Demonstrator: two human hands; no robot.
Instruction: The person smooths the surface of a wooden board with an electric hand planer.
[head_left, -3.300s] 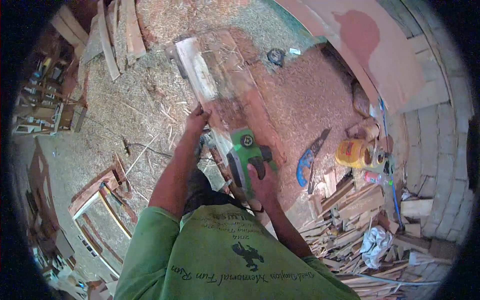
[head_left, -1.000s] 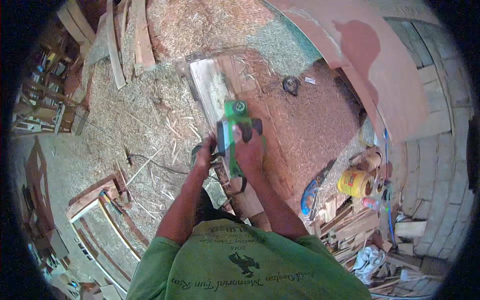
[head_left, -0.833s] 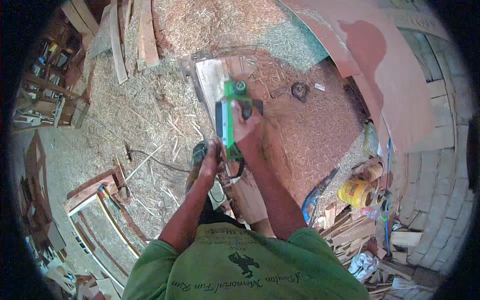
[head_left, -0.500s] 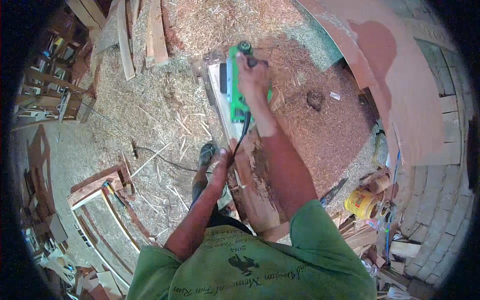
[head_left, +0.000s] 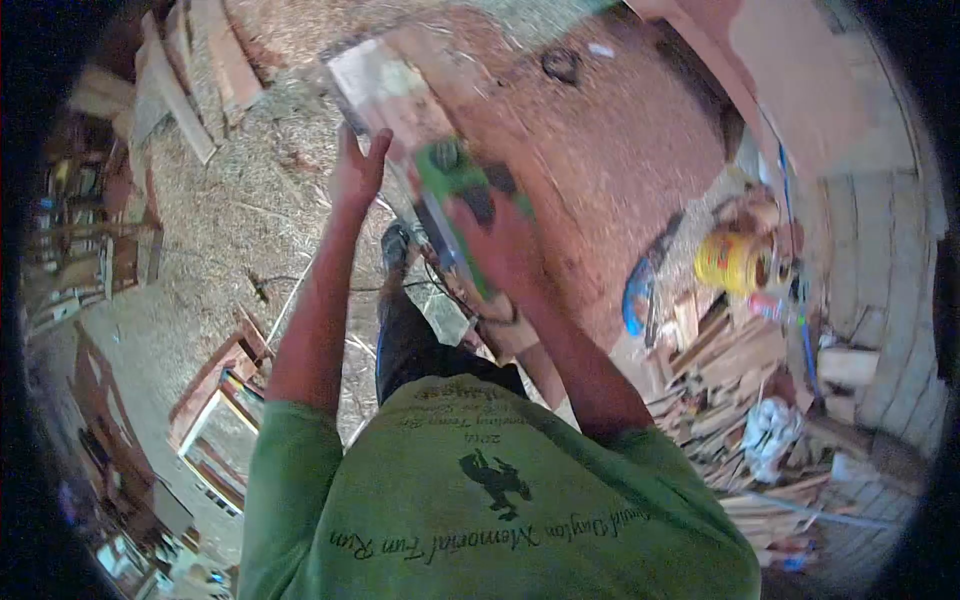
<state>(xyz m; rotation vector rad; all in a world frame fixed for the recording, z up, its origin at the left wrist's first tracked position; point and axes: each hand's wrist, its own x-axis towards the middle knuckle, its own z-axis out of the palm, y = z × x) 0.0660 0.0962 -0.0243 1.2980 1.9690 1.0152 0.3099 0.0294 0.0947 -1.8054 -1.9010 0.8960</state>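
My right hand (head_left: 502,242) is closed around the handle of a green electric planer (head_left: 452,178), which lies over a long wooden board (head_left: 415,105). The board's far end looks pale and freshly shaved. Left of the board, my left hand (head_left: 358,172) is open, thumb apart from the fingers, its fingertips close to the board's left edge. A dark power cord (head_left: 435,275) runs near the planer's rear, by my leg. Motion blurs the planer and my right hand.
Wood shavings cover the floor (head_left: 270,150). Loose planks (head_left: 232,60) lie at the upper left and a wooden frame (head_left: 215,440) at the lower left. To the right stand a yellow bucket (head_left: 722,262) and a heap of wood offcuts (head_left: 715,360).
My right hand has drawn the planer back along the board toward my body. My left hand has moved up and left, away from the cord to the board's far-left edge. The view has shifted.
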